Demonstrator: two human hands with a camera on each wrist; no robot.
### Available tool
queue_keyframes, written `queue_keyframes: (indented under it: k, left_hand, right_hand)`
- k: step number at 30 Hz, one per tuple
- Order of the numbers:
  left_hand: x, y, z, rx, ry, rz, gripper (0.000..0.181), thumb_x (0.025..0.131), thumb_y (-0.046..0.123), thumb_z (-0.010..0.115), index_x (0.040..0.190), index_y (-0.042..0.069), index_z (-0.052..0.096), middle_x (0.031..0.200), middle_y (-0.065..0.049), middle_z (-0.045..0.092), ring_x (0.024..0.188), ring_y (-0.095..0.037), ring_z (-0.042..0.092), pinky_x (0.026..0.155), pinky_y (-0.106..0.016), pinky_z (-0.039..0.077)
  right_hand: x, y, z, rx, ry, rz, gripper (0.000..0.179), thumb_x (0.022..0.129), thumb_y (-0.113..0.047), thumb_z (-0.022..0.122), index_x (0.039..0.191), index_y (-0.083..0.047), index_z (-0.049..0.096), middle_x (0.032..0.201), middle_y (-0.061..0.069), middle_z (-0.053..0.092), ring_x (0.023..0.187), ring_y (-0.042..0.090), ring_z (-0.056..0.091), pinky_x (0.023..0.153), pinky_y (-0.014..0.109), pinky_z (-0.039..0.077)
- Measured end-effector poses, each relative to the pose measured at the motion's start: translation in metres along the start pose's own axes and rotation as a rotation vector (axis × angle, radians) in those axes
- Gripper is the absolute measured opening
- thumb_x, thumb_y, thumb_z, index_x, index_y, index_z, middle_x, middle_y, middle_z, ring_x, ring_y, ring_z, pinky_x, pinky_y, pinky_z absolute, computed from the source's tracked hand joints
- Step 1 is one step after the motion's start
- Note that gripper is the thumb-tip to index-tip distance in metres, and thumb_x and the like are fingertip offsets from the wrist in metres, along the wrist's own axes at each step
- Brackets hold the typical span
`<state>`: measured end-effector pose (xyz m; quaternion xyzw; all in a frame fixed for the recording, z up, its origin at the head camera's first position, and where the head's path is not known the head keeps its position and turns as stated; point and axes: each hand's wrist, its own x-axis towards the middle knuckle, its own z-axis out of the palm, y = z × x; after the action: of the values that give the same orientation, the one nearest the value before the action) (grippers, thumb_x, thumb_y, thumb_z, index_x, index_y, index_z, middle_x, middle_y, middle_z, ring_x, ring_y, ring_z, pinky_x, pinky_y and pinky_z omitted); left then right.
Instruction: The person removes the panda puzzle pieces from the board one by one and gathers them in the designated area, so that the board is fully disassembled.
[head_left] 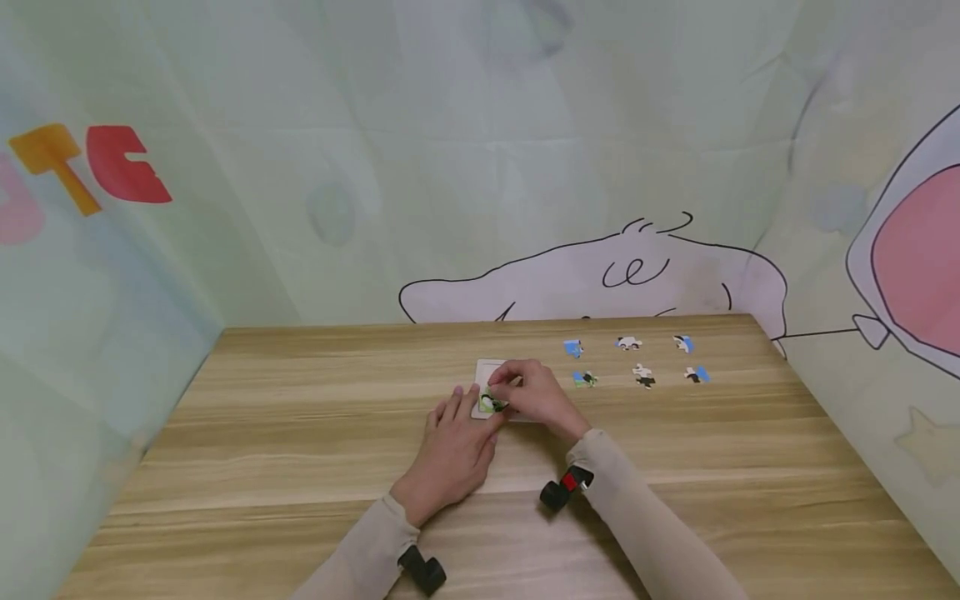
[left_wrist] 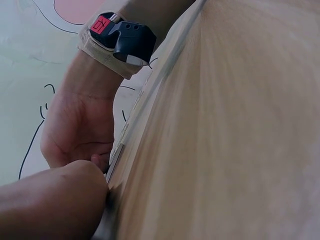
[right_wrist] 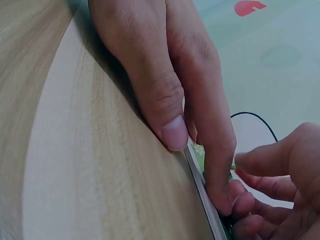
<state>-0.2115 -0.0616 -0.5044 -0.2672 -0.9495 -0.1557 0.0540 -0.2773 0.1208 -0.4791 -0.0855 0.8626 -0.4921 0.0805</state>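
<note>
A small puzzle board (head_left: pixel 480 372) with a pale frame lies on the table, partly covered by both hands. Joined or laid in its lower left corner is a green, black and white puzzle piece (head_left: pixel 487 403). My left hand (head_left: pixel 452 454) rests palm down with its fingers extended, steadying the board's near left side; its index finger (right_wrist: pixel 215 165) presses at the board edge. Over the board, my right hand (head_left: pixel 538 400) has curled fingers and pinches a puzzle piece, mostly hidden; a bit of green shows by the fingertips in the right wrist view.
Several loose puzzle pieces lie in two rows right of the board, among them a blue one (head_left: pixel 573 348), a panda-face piece (head_left: pixel 628 342) and a black-and-white one (head_left: pixel 643 376). The wooden table (head_left: pixel 300 433) meets a printed cloth wall (head_left: pixel 360 167) at the back.
</note>
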Motion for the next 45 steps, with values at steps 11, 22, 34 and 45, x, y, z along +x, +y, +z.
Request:
queue_keyframes:
  k: [11, 22, 34, 45]
  left_hand:
    - [0.002, 0.002, -0.001, -0.011, -0.013, 0.0, 0.043, 0.11, 0.027, 0.052, 0.152, 0.034, 0.06, 0.164, -0.028, 0.045, 0.152, -0.058, 0.041, 0.115, -0.07, 0.038]
    - [0.003, -0.001, -0.002, -0.027, -0.056, -0.034, 0.047, 0.111, 0.03, 0.052, 0.157, 0.04, 0.054, 0.168, -0.03, 0.041, 0.155, -0.058, 0.038, 0.116, -0.072, 0.037]
    - [0.003, 0.0, -0.001, -0.057, -0.065, -0.043, 0.049, 0.112, 0.031, 0.049, 0.159, 0.042, 0.052, 0.17, -0.029, 0.038, 0.157, -0.057, 0.034, 0.119, -0.071, 0.034]
    - [0.003, 0.0, -0.001, -0.072, -0.064, -0.038, 0.049, 0.111, 0.03, 0.05, 0.159, 0.041, 0.051, 0.17, -0.03, 0.037, 0.157, -0.058, 0.033, 0.119, -0.071, 0.034]
  right_hand:
    - [-0.003, 0.003, -0.004, 0.077, 0.038, -0.057, 0.005, 0.097, -0.009, 0.076, 0.101, -0.006, 0.076, 0.098, 0.011, 0.078, 0.078, 0.013, 0.067, 0.072, 0.026, 0.055]
    - [-0.022, 0.019, -0.043, 0.064, 0.159, 0.012, 0.009, 0.095, -0.012, 0.08, 0.102, -0.006, 0.077, 0.097, 0.01, 0.079, 0.079, 0.014, 0.063, 0.069, 0.026, 0.046]
    - [-0.053, 0.057, -0.102, -0.109, 0.147, 0.03, 0.013, 0.098, -0.009, 0.076, 0.106, 0.001, 0.077, 0.095, 0.013, 0.076, 0.077, 0.01, 0.06, 0.066, 0.022, 0.049]
    - [-0.073, 0.072, -0.116, -0.161, 0.11, 0.047, 0.012, 0.099, -0.007, 0.074, 0.109, -0.002, 0.077, 0.103, 0.012, 0.079, 0.087, 0.013, 0.064, 0.072, 0.021, 0.051]
